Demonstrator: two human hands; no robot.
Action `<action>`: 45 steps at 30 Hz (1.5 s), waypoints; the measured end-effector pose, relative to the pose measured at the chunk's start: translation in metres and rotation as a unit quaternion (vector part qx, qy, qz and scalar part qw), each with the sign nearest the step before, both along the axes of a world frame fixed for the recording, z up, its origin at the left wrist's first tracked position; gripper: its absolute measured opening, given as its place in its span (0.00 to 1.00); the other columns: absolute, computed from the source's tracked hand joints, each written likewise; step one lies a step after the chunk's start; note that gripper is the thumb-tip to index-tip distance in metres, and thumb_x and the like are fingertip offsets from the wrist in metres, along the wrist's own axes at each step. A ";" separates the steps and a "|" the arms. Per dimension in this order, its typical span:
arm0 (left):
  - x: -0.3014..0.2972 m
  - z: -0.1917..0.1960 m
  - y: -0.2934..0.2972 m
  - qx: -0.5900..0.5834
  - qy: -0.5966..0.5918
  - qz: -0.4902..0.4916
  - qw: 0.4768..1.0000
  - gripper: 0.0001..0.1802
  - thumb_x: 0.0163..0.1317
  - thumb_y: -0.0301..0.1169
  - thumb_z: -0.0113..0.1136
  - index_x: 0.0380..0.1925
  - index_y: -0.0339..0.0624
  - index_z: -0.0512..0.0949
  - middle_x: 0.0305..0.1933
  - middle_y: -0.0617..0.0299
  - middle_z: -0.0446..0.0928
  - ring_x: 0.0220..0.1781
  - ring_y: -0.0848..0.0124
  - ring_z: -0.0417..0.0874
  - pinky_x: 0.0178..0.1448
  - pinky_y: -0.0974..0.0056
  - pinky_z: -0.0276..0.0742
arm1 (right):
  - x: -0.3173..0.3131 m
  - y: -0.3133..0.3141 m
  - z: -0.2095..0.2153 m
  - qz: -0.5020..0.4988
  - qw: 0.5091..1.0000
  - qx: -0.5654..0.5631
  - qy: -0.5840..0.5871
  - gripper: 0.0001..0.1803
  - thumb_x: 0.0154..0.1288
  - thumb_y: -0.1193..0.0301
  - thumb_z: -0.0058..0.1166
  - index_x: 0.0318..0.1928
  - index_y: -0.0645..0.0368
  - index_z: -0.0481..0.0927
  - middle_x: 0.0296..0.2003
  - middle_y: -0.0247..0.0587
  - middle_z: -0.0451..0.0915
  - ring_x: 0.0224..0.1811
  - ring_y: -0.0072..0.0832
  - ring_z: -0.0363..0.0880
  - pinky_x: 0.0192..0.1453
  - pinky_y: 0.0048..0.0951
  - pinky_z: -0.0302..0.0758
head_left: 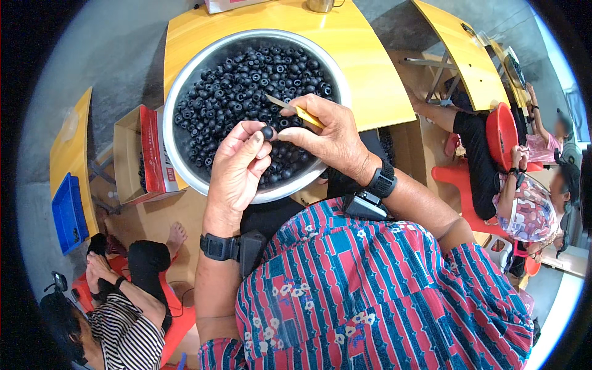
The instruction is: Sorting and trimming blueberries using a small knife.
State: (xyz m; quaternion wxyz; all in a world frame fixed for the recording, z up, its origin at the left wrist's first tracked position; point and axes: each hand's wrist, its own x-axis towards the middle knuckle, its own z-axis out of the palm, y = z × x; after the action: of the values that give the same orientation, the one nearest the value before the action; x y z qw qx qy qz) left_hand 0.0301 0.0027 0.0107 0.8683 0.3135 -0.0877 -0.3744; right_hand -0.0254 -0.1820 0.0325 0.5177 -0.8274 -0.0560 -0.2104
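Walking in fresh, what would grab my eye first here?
The big metal bowl heaped with small black rubber rings, on a yellow table in the upper middle. Just over its near rim, the left hand pinches one black ring while the right hand holds a thin yellow-handled tool.

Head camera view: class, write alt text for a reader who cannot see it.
A person's left hand pinches one small black ring, while the right hand holds a yellow-handled tool beside it. Both are over a metal bowl full of black rings, on a yellow table. Other people sit nearby.
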 end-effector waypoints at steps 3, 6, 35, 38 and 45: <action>0.000 -0.002 -0.001 0.023 -0.018 0.014 0.999 0.08 0.66 0.25 0.55 0.44 0.40 0.74 0.38 0.66 0.74 0.30 0.82 0.67 0.29 0.78 0.63 | 0.002 0.010 0.002 0.031 0.998 0.051 0.015 0.14 0.52 0.69 0.68 0.37 0.62 0.81 0.30 0.40 0.80 0.34 0.26 0.79 0.40 0.27 0.75; 0.002 -0.002 -0.002 0.040 -0.029 0.027 0.998 0.07 0.66 0.24 0.56 0.43 0.42 0.74 0.36 0.69 0.74 0.29 0.83 0.68 0.29 0.78 0.63 | 0.000 0.018 0.005 0.025 0.998 0.030 0.044 0.13 0.53 0.71 0.67 0.38 0.62 0.81 0.31 0.40 0.80 0.33 0.26 0.79 0.40 0.27 0.75; 0.001 -0.004 0.000 0.051 -0.027 -0.030 0.998 0.11 0.65 0.31 0.59 0.45 0.39 0.76 0.34 0.70 0.73 0.28 0.83 0.65 0.26 0.79 0.59 | 0.000 0.010 -0.006 0.088 0.995 0.045 -0.020 0.14 0.57 0.73 0.63 0.45 0.60 0.81 0.35 0.42 0.83 0.35 0.29 0.82 0.41 0.27 0.77; 0.001 -0.002 0.002 0.045 -0.024 -0.043 0.998 0.11 0.65 0.30 0.59 0.46 0.39 0.76 0.34 0.70 0.73 0.27 0.83 0.65 0.26 0.79 0.59 | 0.000 0.010 -0.005 0.099 0.993 0.057 -0.008 0.15 0.56 0.72 0.64 0.45 0.61 0.82 0.34 0.42 0.82 0.35 0.29 0.82 0.41 0.27 0.77; 0.000 -0.001 0.000 0.068 0.002 -0.058 0.996 0.10 0.68 0.30 0.55 0.48 0.41 0.74 0.36 0.66 0.74 0.28 0.80 0.66 0.26 0.78 0.60 | -0.001 0.011 -0.005 0.093 0.993 0.066 -0.006 0.14 0.56 0.73 0.64 0.45 0.61 0.81 0.35 0.42 0.82 0.36 0.29 0.81 0.41 0.28 0.77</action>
State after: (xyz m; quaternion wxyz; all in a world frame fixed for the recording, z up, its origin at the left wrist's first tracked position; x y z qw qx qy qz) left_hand 0.0297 0.0030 0.0098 0.8218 0.3653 -0.0783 -0.4301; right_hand -0.0263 -0.1709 0.0270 0.5883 -0.7812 -0.1215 -0.1699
